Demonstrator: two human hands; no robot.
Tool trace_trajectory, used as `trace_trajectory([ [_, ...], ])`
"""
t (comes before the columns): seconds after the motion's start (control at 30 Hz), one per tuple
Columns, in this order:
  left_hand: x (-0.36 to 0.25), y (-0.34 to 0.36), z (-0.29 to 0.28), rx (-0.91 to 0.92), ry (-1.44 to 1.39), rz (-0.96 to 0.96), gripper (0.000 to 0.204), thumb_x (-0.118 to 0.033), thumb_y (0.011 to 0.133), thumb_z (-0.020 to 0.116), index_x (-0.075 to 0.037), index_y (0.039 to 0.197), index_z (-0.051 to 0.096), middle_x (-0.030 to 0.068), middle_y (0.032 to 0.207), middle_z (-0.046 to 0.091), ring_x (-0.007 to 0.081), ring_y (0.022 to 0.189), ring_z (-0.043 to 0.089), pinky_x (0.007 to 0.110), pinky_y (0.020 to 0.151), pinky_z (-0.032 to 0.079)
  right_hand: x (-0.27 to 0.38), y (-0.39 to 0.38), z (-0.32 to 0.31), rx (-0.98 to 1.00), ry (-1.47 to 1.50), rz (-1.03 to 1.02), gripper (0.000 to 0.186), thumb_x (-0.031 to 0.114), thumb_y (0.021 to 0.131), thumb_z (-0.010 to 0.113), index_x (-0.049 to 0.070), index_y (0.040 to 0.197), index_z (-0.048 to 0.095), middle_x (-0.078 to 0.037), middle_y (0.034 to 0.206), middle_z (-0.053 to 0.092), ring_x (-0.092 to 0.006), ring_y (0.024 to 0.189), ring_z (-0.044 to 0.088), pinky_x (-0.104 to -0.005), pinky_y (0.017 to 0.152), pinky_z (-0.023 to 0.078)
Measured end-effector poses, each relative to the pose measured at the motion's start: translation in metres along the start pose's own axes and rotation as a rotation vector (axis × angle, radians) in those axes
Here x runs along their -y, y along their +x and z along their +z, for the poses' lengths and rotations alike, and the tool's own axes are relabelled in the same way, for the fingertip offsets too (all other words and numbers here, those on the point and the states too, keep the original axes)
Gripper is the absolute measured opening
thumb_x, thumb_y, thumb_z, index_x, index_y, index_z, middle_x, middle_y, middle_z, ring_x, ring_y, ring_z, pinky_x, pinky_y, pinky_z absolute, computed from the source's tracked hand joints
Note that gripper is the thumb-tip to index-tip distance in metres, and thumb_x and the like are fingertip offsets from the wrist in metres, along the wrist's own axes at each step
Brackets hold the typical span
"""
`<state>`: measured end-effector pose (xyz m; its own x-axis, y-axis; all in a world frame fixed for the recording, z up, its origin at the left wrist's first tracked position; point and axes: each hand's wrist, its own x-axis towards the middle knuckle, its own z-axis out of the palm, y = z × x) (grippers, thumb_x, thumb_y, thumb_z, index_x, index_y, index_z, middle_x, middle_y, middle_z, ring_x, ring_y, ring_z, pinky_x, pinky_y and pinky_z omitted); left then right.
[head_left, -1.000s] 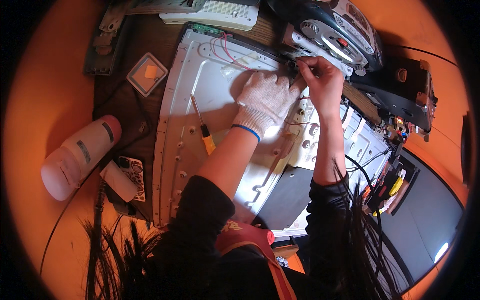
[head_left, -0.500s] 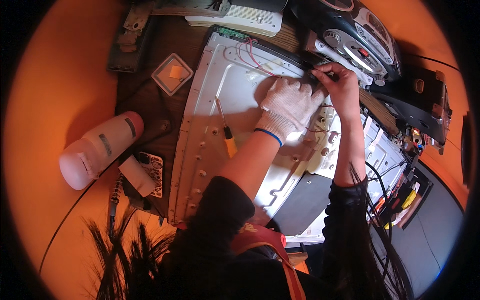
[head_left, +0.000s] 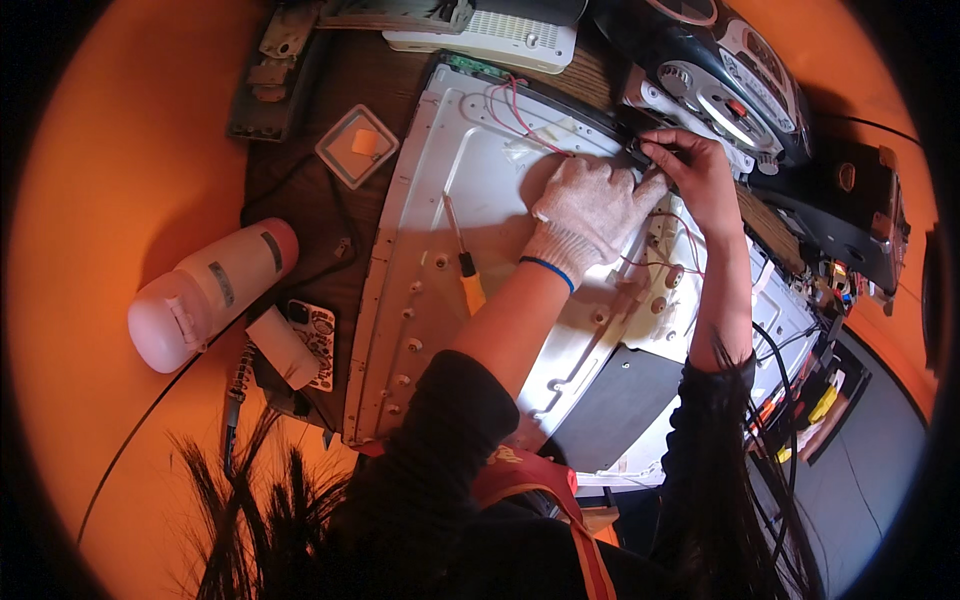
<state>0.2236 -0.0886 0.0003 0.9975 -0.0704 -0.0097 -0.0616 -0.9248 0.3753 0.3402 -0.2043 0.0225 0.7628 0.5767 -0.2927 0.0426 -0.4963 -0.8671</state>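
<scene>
A large pale metal back panel [head_left: 450,150], like that of a flat screen, lies under my hands. My left hand [head_left: 590,205], in a whitish knit glove, rests on it near the far edge, fingers bent and tips mostly hidden. Beside it, my bare right hand [head_left: 697,180] pinches thumb and forefinger together at the dark strip [head_left: 590,118] along that edge; what they grip is too small to name. Thin red wires [head_left: 520,112] run across the panel towards the gloved fingers. A screwdriver [head_left: 467,266] with a yellow and black handle lies on the panel, left of my left forearm.
Left of the panel are a square dish [head_left: 333,148], a pinkish bottle [head_left: 205,290], a white roll [head_left: 280,347] and a phone [head_left: 320,325]. A silver and black stereo [head_left: 725,95] and a black case [head_left: 850,200] crowd the far right. Black cables [head_left: 790,400] hang near my right arm.
The whole view has shifted slightly, carrying the scene to the right. Both hands stay at the panel's far edge, the right still pinching there; the left has barely moved.
</scene>
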Motion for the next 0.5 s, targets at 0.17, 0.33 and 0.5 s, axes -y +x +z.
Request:
trace_trajectory([
  [0.17,-0.0004,0.0003,0.0012,-0.032,-0.002,-0.001,0.041,-0.025,0.082,0.056,-0.022,0.123,0.051,0.0054,0.086,0.064,0.0228,0.082,0.065,0.042,0.069,0.049,0.0025,0.0043,-0.0017,0.029,0.076,0.048,0.011,0.003,0.083,0.069,-0.002,0.093,0.07,-0.003,0.082,0.068,-0.0061,0.073,0.057,-0.0213,0.067,0.045],
  [0.33,-0.0002,-0.0012,0.0038,-0.063,0.011,0.003,0.038,-0.025,0.082,0.055,-0.021,0.12,0.054,0.0046,0.085,0.064,0.0222,0.082,0.065,0.041,0.069,0.048,0.0058,0.0057,0.0001,0.019,0.006,0.083,0.011,0.006,0.079,0.072,-0.002,0.085,0.07,-0.003,0.074,0.067,-0.0062,0.067,0.054,-0.0224,0.063,0.043],
  [0.5,-0.002,0.0008,-0.0004,-0.018,-0.007,-0.01,0.037,-0.027,0.083,0.053,-0.019,0.119,0.053,0.0068,0.092,0.065,0.0232,0.09,0.064,0.042,0.077,0.047,0.0042,0.0076,0.0057,-0.022,-0.042,0.085,0.015,0.012,0.076,0.075,-0.002,0.08,0.07,-0.003,0.069,0.064,-0.0067,0.063,0.05,-0.0233,0.061,0.041],
])
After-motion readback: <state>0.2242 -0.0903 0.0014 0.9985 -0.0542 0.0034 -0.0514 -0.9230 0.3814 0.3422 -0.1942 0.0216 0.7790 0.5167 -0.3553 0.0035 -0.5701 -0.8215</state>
